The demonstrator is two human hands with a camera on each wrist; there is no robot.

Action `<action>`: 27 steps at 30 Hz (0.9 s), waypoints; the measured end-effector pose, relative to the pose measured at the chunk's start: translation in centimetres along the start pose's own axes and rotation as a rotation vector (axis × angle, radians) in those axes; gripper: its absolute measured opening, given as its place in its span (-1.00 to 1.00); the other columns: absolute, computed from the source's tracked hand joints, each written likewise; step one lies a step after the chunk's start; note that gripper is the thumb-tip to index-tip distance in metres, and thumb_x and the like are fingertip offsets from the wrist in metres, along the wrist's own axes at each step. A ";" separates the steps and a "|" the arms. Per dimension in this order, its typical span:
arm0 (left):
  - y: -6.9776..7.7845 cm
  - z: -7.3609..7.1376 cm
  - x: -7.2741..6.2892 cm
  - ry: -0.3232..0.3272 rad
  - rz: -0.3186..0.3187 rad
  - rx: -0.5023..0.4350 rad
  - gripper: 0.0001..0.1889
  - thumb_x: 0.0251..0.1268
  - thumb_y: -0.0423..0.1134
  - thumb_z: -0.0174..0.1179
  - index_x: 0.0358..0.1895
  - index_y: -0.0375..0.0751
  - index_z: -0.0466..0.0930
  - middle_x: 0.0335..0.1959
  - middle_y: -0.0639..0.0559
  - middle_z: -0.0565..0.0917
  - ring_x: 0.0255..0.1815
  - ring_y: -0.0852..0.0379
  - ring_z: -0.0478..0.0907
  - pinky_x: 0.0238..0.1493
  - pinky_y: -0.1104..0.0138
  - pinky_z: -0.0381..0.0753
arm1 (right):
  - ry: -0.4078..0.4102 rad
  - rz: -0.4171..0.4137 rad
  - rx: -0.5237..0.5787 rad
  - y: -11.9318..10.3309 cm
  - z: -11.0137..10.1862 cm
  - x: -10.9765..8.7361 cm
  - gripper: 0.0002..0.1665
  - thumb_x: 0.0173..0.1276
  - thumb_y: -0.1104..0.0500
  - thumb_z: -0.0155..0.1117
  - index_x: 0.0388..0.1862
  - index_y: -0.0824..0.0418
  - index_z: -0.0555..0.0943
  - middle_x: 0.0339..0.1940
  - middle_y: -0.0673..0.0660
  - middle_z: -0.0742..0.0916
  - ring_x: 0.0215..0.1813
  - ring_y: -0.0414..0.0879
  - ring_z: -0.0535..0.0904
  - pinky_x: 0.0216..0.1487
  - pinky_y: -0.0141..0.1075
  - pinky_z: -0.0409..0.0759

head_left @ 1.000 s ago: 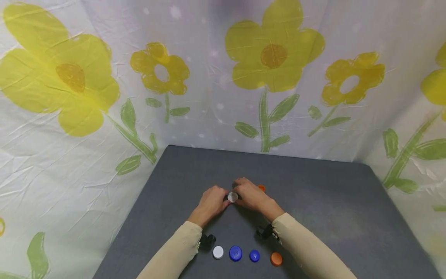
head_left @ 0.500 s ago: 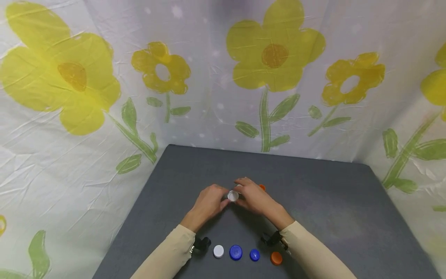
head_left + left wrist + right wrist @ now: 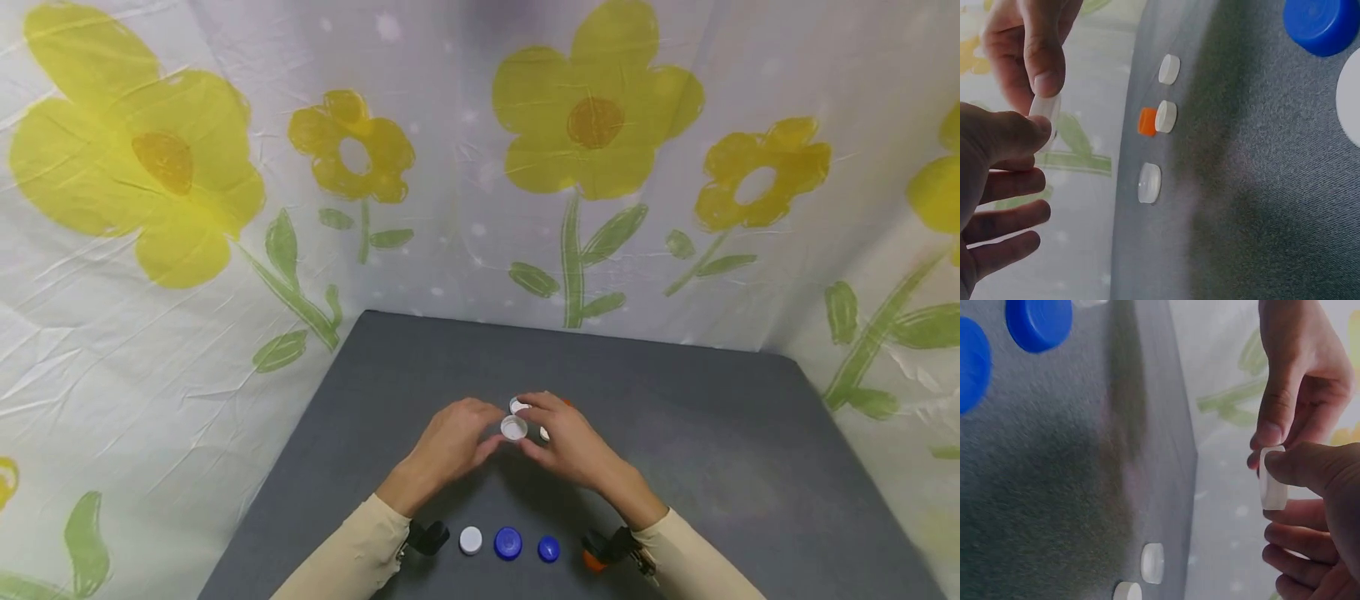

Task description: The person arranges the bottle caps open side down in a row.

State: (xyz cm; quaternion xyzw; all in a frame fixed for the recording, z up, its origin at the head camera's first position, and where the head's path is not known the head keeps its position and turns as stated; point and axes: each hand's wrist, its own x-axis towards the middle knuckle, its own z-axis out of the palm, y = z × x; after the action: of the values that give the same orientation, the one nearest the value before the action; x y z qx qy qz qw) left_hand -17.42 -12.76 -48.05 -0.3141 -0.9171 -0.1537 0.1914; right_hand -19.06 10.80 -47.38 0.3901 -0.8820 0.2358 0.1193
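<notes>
A translucent white bottle cap (image 3: pixel 513 428) is held between my two hands, off the dark table. Thumb and index finger of my left hand (image 3: pixel 453 437) pinch one side of it. Opposite, my right hand (image 3: pixel 570 442) pinches the other side. In the left wrist view the cap (image 3: pixel 1052 117) stands on edge, with the left hand's other fingers spread. The right wrist view shows the same cap (image 3: pixel 1272 481) between both hands. Behind it on the table lie a clear-white cap (image 3: pixel 519 405) and another white cap (image 3: pixel 544 433), partly hidden by the right hand.
Near the front a row holds a white cap (image 3: pixel 471 541), a large blue cap (image 3: pixel 507 543), a small blue cap (image 3: pixel 548 548) and an orange cap (image 3: pixel 594 562) partly covered by the right wrist camera. Another orange cap (image 3: pixel 1146 121) lies farther back. A flowered curtain (image 3: pixel 450 167) hangs behind the table.
Both hands have come up and slightly right with the white cap, which looks larger. White caps behind it have come into sight. The right wrist now covers part of the front orange cap.
</notes>
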 end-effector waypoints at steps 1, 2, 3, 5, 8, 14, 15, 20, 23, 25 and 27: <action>0.1 -0.1 -0.1 -0.001 0.013 -0.003 -0.68 0.28 -0.16 0.62 0.06 -0.11 0.85 -0.01 0.02 0.88 0.04 0.02 0.81 0.07 0.10 0.80 | 0.000 0.013 0.021 -0.1 0.0 -0.3 -0.53 0.36 0.14 0.61 0.19 0.29 0.78 0.32 0.28 0.76 0.31 0.20 0.73 0.21 0.14 0.73; 0.2 -0.2 -0.1 -0.003 0.025 -0.009 -0.67 0.28 -0.16 0.62 0.07 -0.12 0.84 0.00 0.02 0.88 0.06 0.02 0.81 0.08 0.11 0.80 | 0.000 0.024 0.038 -0.1 -0.1 -0.6 -0.54 0.37 0.15 0.61 0.19 0.31 0.77 0.31 0.29 0.77 0.30 0.20 0.74 0.21 0.12 0.73; 0.3 -0.3 -0.2 -0.005 0.039 -0.013 -0.66 0.29 -0.17 0.61 0.08 -0.13 0.84 0.01 0.01 0.88 0.07 0.02 0.81 0.09 0.11 0.80 | 0.001 0.034 0.055 -0.1 0.0 -0.8 -0.54 0.38 0.16 0.60 0.19 0.32 0.78 0.31 0.30 0.77 0.29 0.21 0.75 0.21 0.11 0.74; 0.5 -0.3 -0.4 -0.016 0.067 -0.024 -0.66 0.31 -0.17 0.60 0.10 -0.14 0.84 0.03 0.01 0.87 0.09 0.04 0.81 0.11 0.13 0.80 | -0.005 0.059 0.087 0.0 0.1 -1.4 -0.57 0.41 0.15 0.58 0.17 0.33 0.78 0.28 0.30 0.79 0.26 0.20 0.77 0.19 0.10 0.75; 0.7 -0.1 -0.9 -0.030 0.098 -0.046 -0.69 0.35 -0.17 0.57 0.09 -0.12 0.84 0.02 0.04 0.87 0.08 0.07 0.80 0.12 0.17 0.79 | -0.057 0.132 0.174 0.1 0.1 -2.1 -0.64 0.47 0.09 0.53 0.12 0.27 0.82 0.27 0.27 0.81 0.29 0.21 0.77 0.26 0.15 0.71; 1.2 1.0 -1.8 -0.025 0.129 -0.070 -0.80 0.39 -0.21 0.53 0.01 -0.10 0.84 -0.07 0.09 0.87 -0.01 0.11 0.79 0.06 0.20 0.79 | -0.185 0.281 0.354 0.2 0.2 -2.8 -0.70 0.57 -0.07 0.43 0.00 0.10 0.86 0.27 0.20 0.83 0.40 0.20 0.71 0.39 0.21 0.61; 1.2 1.2 -1.9 -0.023 0.129 -0.074 -0.81 0.40 -0.21 0.52 0.00 -0.10 0.84 -0.08 0.10 0.87 -0.02 0.11 0.79 0.06 0.21 0.79 | -0.192 0.292 0.368 0.2 0.3 -2.9 -0.70 0.58 -0.08 0.42 -0.01 0.09 0.87 0.27 0.20 0.83 0.40 0.20 0.71 0.39 0.21 0.61; 1.2 1.6 -2.1 0.007 0.066 -0.124 -0.85 0.42 -0.22 0.50 -0.03 -0.11 0.85 -0.13 0.09 0.88 -0.06 0.12 0.82 0.01 0.19 0.80 | -0.146 0.292 0.336 0.0 0.7 -3.2 -0.67 0.61 -0.08 0.38 0.06 0.10 0.87 0.26 0.14 0.83 0.39 0.16 0.72 0.37 0.20 0.62; 1.1 1.6 -2.1 0.027 -0.018 -0.195 -0.87 0.39 -0.23 0.51 -0.08 -0.13 0.86 -0.17 0.06 0.90 -0.14 0.12 0.83 -0.05 0.19 0.81 | -0.053 0.221 0.248 -0.1 0.6 -3.2 -0.65 0.53 -0.01 0.49 0.13 0.16 0.84 0.28 0.16 0.82 0.35 0.14 0.74 0.33 0.16 0.67; 1.1 1.5 -2.1 0.028 -0.092 -0.287 -0.89 0.38 -0.25 0.51 -0.11 -0.15 0.87 -0.19 0.03 0.90 -0.19 0.13 0.83 -0.09 0.18 0.81 | 0.021 0.142 0.179 -0.2 0.6 -3.1 -0.60 0.43 0.06 0.59 0.16 0.19 0.82 0.29 0.18 0.81 0.32 0.13 0.75 0.28 0.13 0.71; 1.1 1.3 -2.1 0.013 -0.165 -0.399 -0.91 0.39 -0.27 0.49 -0.13 -0.17 0.88 -0.21 0.03 0.90 -0.22 0.16 0.81 -0.11 0.17 0.81 | 0.086 0.046 0.103 -0.3 0.6 -3.0 -0.50 0.32 0.11 0.68 0.20 0.21 0.79 0.30 0.21 0.79 0.31 0.13 0.74 0.26 0.10 0.73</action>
State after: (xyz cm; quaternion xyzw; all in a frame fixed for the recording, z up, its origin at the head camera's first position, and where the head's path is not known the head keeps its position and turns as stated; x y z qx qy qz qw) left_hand -15.51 -12.52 -49.95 -0.2684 -0.8900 -0.3492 0.1181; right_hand -16.86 12.27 -48.98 0.3649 -0.8714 0.3003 0.1315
